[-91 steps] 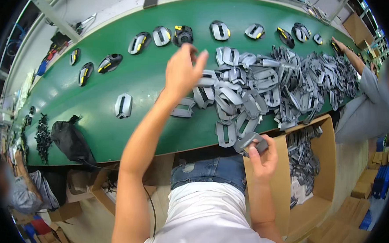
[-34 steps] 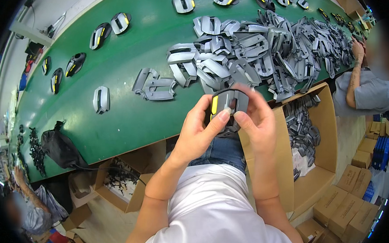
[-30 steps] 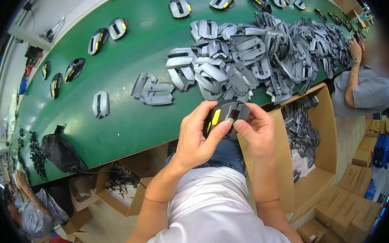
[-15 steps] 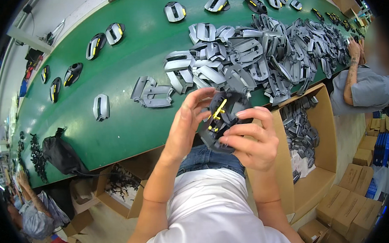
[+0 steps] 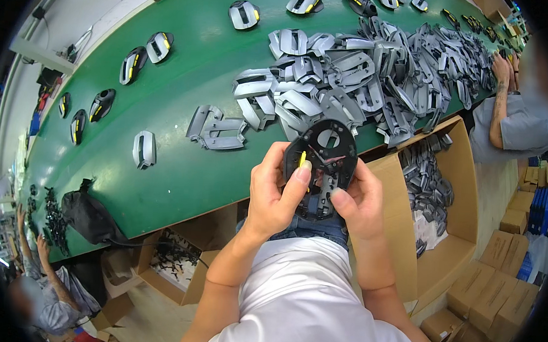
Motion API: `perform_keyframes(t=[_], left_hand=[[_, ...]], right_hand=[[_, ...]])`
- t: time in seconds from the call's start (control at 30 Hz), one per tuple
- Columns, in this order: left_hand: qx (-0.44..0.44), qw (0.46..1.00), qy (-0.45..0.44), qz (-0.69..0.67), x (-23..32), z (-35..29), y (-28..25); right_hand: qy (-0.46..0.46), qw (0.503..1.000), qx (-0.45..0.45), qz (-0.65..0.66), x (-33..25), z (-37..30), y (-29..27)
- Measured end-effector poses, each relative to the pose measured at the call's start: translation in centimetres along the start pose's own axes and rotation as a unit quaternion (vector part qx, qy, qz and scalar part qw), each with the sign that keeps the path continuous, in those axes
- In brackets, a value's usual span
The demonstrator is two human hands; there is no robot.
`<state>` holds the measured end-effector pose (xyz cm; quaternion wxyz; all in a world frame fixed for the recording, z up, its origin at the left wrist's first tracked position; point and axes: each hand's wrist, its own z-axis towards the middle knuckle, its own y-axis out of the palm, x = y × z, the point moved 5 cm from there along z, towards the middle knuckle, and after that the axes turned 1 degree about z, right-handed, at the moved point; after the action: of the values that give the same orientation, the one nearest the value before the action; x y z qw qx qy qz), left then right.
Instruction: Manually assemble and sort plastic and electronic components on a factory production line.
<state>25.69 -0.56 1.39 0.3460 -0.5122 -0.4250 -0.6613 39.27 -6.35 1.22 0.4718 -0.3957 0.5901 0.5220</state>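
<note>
Both my hands hold one black oval plastic shell (image 5: 324, 161) with a yellow insert, its hollow inner side turned up toward me, just in front of the green table's near edge. My left hand (image 5: 273, 192) grips its left side with the thumb on the yellow part. My right hand (image 5: 358, 203) supports its right and lower side. A large heap of grey plastic shell parts (image 5: 353, 82) lies on the green table (image 5: 180, 178) right behind my hands.
Two grey parts (image 5: 217, 128) and a single one (image 5: 145, 149) lie left of the heap. Finished black-and-yellow shells (image 5: 134, 64) sit spaced along the far side. A cardboard box with grey parts (image 5: 434, 192) stands at my right. Another person's arm (image 5: 500, 102) reaches the heap at right; another person (image 5: 45, 283) sits lower left.
Three seconds ago my left hand reached into the heap. Since then both hands came together on the black shell and turned it, so its open inner side now faces up.
</note>
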Motion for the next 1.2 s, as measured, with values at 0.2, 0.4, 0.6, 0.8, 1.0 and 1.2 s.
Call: perform_keyframes(t=[0.2, 0.4, 0.6, 0.8, 1.0, 1.2], left_hand=[[-0.026, 0.992, -0.054, -0.113, -0.2, -0.2, 0.3], [-0.017, 0.996, -0.088, -0.01, 0.0, 0.3, 0.1], [0.054, 0.991, -0.051, -0.107, -0.2, -0.7, 0.3], [0.087, 0.989, -0.039, -0.116, -0.4, -0.5, 0.6], [0.098, 0.986, -0.048, -0.122, -1.0, -0.6, 0.6], [0.102, 0.974, -0.061, -0.191, -1.2, -0.9, 1.5]], right_hand=[[0.002, 1.0, -0.014, 0.01, -0.3, 0.4, -0.1], [-0.023, 0.999, 0.03, -0.027, -0.4, 0.1, 0.1], [-0.009, 0.999, -0.03, 0.034, -0.4, 0.1, 0.6], [-0.033, 0.999, 0.019, -0.008, -0.1, -0.1, 0.6], [-0.059, 0.994, 0.086, -0.03, 0.1, -0.4, 0.8], [-0.083, 0.994, 0.075, 0.008, 0.0, -0.7, 1.0]])
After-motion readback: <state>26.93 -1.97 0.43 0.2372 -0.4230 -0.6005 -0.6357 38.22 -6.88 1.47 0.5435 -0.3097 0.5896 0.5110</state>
